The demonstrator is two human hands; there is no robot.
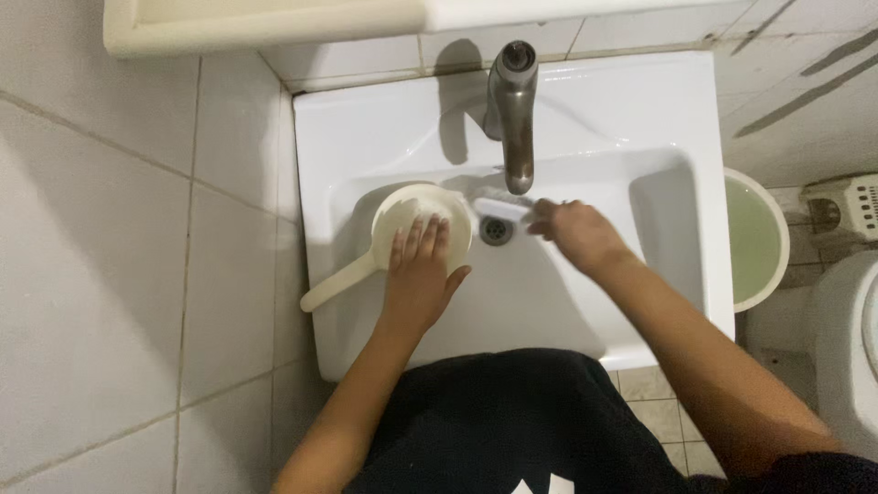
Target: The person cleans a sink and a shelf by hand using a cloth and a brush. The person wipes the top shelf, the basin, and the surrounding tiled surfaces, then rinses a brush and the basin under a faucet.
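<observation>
My left hand [419,274] presses flat-fingered on one cream dipper [413,220] at the sink's [658,119] left edge; right hand [576,233] grips one brush [501,209].

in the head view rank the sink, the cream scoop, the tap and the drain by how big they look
1. sink
2. cream scoop, counting its handle
3. tap, though it rises toward the camera, so its place against the scoop is unsure
4. drain

No packages, labels, signs or screens in view.
Around the white sink [640,119] nothing printed or boxed shows; only plain tiled surfaces and bare bathroom fittings lie beside it.
</observation>
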